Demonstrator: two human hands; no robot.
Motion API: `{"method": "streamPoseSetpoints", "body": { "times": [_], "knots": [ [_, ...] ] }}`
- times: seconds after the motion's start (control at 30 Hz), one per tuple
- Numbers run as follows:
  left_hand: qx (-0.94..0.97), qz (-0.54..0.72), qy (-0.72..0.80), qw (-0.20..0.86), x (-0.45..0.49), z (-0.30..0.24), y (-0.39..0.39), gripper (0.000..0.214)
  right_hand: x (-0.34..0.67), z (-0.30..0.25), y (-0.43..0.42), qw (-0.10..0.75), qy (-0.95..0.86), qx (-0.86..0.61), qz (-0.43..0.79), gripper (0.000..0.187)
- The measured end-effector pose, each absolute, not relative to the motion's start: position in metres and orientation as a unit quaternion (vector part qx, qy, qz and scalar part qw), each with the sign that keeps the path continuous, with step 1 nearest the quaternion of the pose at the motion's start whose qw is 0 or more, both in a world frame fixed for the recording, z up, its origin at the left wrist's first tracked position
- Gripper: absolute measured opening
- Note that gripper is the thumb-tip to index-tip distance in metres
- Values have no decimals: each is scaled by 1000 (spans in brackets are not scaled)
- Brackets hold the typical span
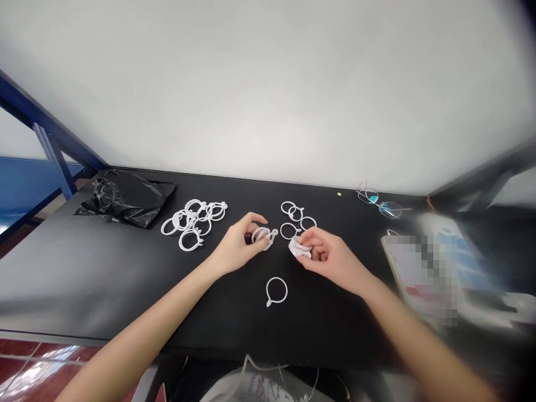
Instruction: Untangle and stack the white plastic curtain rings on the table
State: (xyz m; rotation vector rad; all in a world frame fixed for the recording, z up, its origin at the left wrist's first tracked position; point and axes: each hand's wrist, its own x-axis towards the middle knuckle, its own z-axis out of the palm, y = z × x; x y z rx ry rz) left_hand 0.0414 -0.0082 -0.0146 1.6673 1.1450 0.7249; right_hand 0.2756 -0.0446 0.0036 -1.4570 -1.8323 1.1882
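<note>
Near the middle of the black table, my left hand point(238, 243) is closed on a white curtain ring point(270, 243) with a small eyelet; there may be more than one ring in its grip. A few inches to the right, my right hand point(330, 257) pinches a small folded white cloth point(300, 248). Just beyond the cloth lies a loose group of several white rings point(288, 231). One single ring point(277, 290) rests apart, closer to me, with its eyelet toward the lower left. A larger pile of white rings point(190, 240) sits left of my left hand.
A crumpled black plastic bag point(129, 198) occupies the table's far left. Toward the back right are eyeglasses point(379, 205) and a tiny yellow bit point(339, 194). A phone point(410, 273) lies at the right. A white wall point(268, 100) rises behind the black table point(104, 279).
</note>
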Motion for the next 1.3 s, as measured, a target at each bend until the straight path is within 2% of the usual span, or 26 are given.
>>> {"method": "streamPoseSetpoints", "body": {
  "times": [0.1, 0.23, 0.57, 0.7, 1.03, 1.3],
  "knots": [
    [518, 341, 479, 621, 37, -18, -2, 31, 279, 6, -38, 350, -568, -524, 530, 34],
    [425, 347, 470, 691, 37, -22, -4, 40, 269, 1, -36, 428, -545, -537, 481, 38],
    [478, 364, 379, 704, 26, -17, -7, 55, 257, -5, -30, 431, -491, -517, 553, 44],
    [492, 366, 390, 686, 26, -16, -6, 49, 254, -8, -33, 438, -474, -511, 568, 44],
    [383, 359, 397, 753, 27, -14, -8, 47, 252, -14, -38, 465, -496, -514, 524, 41],
    [287, 340, 282, 850, 40, -11, -17, 42, 252, -16, -42, 424, -637, -477, 433, 19]
  ]
}}
